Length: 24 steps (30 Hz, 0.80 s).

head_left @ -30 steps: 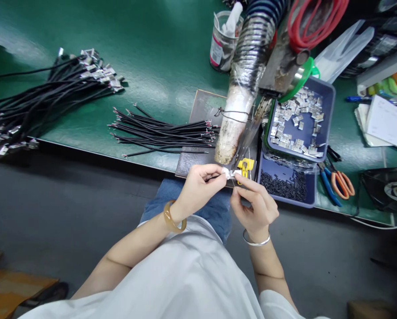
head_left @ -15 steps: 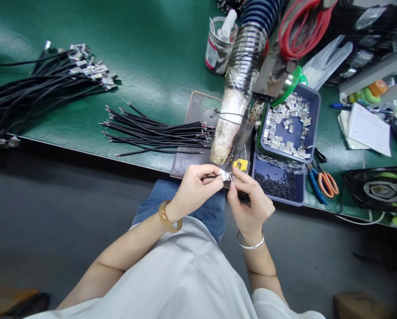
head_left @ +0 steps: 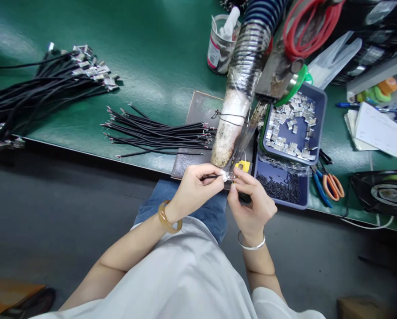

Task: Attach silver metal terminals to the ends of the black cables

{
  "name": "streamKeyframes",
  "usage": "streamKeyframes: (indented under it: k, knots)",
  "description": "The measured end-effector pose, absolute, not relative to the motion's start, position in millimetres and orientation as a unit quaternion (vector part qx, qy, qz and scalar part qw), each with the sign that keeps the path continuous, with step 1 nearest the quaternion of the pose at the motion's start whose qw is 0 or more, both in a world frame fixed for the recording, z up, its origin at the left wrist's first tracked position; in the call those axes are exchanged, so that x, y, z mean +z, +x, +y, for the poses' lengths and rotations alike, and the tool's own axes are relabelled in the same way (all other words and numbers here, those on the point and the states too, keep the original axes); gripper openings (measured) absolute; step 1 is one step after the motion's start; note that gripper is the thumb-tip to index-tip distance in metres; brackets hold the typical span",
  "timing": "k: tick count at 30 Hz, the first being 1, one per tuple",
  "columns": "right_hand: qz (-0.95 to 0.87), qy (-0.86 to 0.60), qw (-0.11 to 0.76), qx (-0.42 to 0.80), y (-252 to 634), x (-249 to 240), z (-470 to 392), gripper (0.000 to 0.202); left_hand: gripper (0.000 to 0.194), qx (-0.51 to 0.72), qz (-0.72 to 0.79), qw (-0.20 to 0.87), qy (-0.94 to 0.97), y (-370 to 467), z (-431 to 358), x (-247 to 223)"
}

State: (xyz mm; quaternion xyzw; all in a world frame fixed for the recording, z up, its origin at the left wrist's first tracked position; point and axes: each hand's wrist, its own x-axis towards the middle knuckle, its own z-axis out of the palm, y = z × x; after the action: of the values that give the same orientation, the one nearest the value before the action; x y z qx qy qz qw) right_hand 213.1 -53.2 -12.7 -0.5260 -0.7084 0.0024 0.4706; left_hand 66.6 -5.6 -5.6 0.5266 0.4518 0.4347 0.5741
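Note:
My left hand (head_left: 200, 186) is closed in a pinch on a short black cable, with a small silver metal connector (head_left: 225, 176) at its fingertips. My right hand (head_left: 251, 195) faces it from the other side, thumb and fingers pinched at the connector's far end; whatever lies between them is too small to make out. Just above the hands are a slim metal rod (head_left: 243, 139) angled downward and a wide taped hose end (head_left: 225, 137). Beyond the fingers sits a yellow piece (head_left: 242, 166).
Black cut cables (head_left: 158, 133) lie left of the hose; cables with metal connectors (head_left: 95, 71) lie further left. A blue tray (head_left: 321, 119) of metal connectors overlaps a lower tray (head_left: 304, 195) of small black pieces. Orange-handled pliers (head_left: 333, 186), papers (head_left: 377, 128) and a jar (head_left: 214, 53) stand around.
The view has shifted slightly, so the bench things appear a little further right. Both hands stay at the connector; the right fingertips have moved only slightly.

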Motion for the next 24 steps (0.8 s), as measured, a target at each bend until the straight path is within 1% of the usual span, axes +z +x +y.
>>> streamKeyframes:
  k: [8, 14, 19, 24]
  knots:
    - [-0.711, -0.526, 0.467, 0.015, 215.3, -12.7, -52.9, 0.019, 0.011, 0.427, 0.445, 0.632, 0.469, 70.7, -6.4, -6.3]
    - [-0.710, -0.529, 0.464, 0.018, 215.1, -10.4, -53.6, 0.023, 0.009, 0.439, 0.438, 0.639, 0.454, 72.6, -8.3, -3.8]
    - [-0.709, -0.526, 0.470, 0.019, 213.0, -9.4, -53.0, 0.021, 0.011, 0.434, 0.435, 0.644, 0.456, 71.1, -7.9, -1.4]
    - [-0.704, -0.525, 0.478, 0.025, 211.7, -8.9, -53.1, 0.018, 0.009, 0.427, 0.427, 0.649, 0.463, 67.1, -5.4, -0.8]
